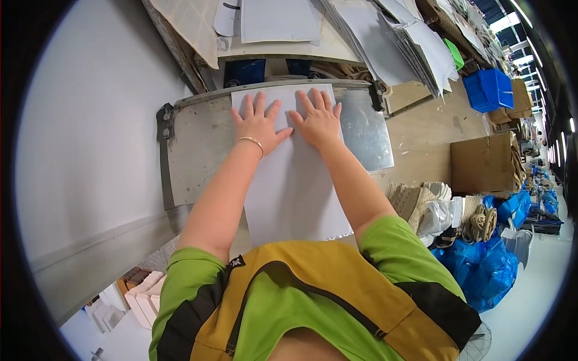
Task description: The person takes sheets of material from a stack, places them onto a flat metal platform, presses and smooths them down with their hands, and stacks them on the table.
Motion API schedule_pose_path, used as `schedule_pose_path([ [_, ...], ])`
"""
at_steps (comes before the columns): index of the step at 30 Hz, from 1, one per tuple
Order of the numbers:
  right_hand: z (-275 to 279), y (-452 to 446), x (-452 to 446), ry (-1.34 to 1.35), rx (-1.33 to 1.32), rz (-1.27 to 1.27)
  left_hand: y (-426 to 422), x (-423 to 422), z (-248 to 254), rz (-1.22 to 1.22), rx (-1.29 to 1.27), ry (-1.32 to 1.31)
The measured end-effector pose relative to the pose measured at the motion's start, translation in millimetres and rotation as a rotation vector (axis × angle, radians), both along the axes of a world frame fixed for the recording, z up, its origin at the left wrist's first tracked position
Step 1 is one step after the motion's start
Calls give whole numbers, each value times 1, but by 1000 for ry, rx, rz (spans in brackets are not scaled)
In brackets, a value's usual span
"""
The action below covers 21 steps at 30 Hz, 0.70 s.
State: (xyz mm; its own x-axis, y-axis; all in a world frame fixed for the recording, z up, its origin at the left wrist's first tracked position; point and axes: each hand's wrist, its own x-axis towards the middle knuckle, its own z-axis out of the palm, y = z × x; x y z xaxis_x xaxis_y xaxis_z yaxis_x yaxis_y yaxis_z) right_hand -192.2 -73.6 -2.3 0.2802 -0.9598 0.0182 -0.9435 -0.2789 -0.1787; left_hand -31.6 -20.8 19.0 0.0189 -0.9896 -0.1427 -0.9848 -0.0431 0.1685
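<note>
At the left, a scuffed metal plate (198,150) is lying beneath the work, its surface showing dull and speckled. The left hand (256,124), a bracelet (257,144) circling its wrist, is resting palm down, fingers spread, on a white sheet (295,192). The sheet is running lengthwise across the plate, from its far edge toward the person's body, looking plain, smooth and rectangular, with soft grey shadows falling over it; whether several layers are lying there is hard to tell. The right hand (320,124) is resting flat on it too, fingers spread, its thumb near the left one. Farther right, the plate is gleaming, and a blue crate (486,90) is sitting beyond stacked papers (415,51).
</note>
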Motion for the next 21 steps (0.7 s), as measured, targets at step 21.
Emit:
schedule_pose_path([
  [21, 2, 2, 1, -29, -95, -6, 2, 0, -16, 75, -212, 78],
])
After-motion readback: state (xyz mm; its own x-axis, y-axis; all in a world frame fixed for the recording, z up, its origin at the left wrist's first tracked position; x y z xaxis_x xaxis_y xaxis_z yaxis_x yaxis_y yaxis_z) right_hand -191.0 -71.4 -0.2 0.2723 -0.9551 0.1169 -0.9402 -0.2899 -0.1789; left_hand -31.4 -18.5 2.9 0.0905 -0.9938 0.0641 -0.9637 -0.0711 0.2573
